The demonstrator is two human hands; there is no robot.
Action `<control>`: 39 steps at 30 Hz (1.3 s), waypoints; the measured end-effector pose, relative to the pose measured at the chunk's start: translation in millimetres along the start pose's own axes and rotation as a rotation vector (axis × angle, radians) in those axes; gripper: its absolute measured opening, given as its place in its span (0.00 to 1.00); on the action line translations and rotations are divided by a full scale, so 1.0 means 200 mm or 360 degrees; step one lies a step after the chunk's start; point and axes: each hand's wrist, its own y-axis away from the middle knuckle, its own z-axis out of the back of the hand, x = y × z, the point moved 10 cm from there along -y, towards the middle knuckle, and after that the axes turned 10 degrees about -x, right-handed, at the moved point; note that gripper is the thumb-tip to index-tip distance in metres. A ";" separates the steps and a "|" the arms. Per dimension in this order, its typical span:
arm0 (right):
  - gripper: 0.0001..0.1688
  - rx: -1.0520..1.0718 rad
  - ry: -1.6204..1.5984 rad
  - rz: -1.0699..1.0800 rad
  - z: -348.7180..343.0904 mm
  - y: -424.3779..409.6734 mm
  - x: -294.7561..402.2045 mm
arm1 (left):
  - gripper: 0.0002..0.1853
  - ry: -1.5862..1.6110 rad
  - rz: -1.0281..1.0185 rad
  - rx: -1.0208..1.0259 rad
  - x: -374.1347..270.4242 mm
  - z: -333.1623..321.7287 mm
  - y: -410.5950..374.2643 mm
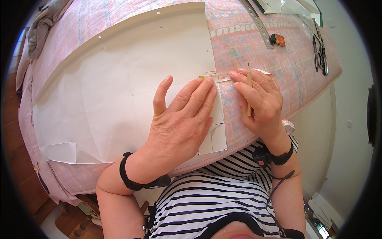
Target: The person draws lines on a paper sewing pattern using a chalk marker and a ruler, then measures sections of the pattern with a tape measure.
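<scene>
A large sheet of white paper with faint pencil lines lies across the table. Flat on its right part rests my left hand, little finger raised; its fingertips press the yellow-tipped end of a white tape measure at the paper's right edge. The tape runs from there to my right hand, which pinches it between thumb and fingers. A wooden pencil is also held in that hand, point away from me. Behind the right hand the tape loops, and more of it hangs near the table edge.
A pink patterned cloth covers the table. At the far right lie a metal ruler, a small red-and-black block, scissors, a black pen and clear plastic. Grey fabric lies at the far left.
</scene>
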 end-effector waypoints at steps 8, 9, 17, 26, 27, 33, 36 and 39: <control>0.13 -0.0004 -0.0007 0.0000 0.00 0.00 0.00 | 0.33 -0.0010 -0.0007 -0.0005 0.00 0.00 0.00; 0.13 -0.0002 -0.0009 -0.0002 0.00 0.00 0.00 | 0.33 -0.0008 -0.0007 -0.0007 0.00 0.00 0.00; 0.13 -0.0009 -0.0005 0.0001 0.00 0.01 0.00 | 0.33 0.0018 0.0000 -0.0029 0.00 0.00 0.00; 0.15 -0.0012 0.0012 -0.0011 0.01 0.02 -0.01 | 0.33 0.0020 -0.0009 -0.0029 -0.01 0.00 0.00; 0.15 -0.0011 0.0014 -0.0013 0.01 0.02 -0.01 | 0.32 0.0015 -0.0011 -0.0028 0.00 0.00 0.00; 0.15 -0.0023 0.0015 -0.0003 0.00 0.03 -0.01 | 0.32 0.0010 -0.0024 -0.0037 -0.01 0.00 0.00; 0.15 -0.0017 0.0010 -0.0014 0.00 0.02 -0.01 | 0.32 0.0017 -0.0023 -0.0040 0.00 0.00 0.00; 0.16 -0.0019 0.0011 -0.0007 0.00 0.02 -0.01 | 0.32 0.0021 -0.0018 -0.0041 0.00 0.00 0.00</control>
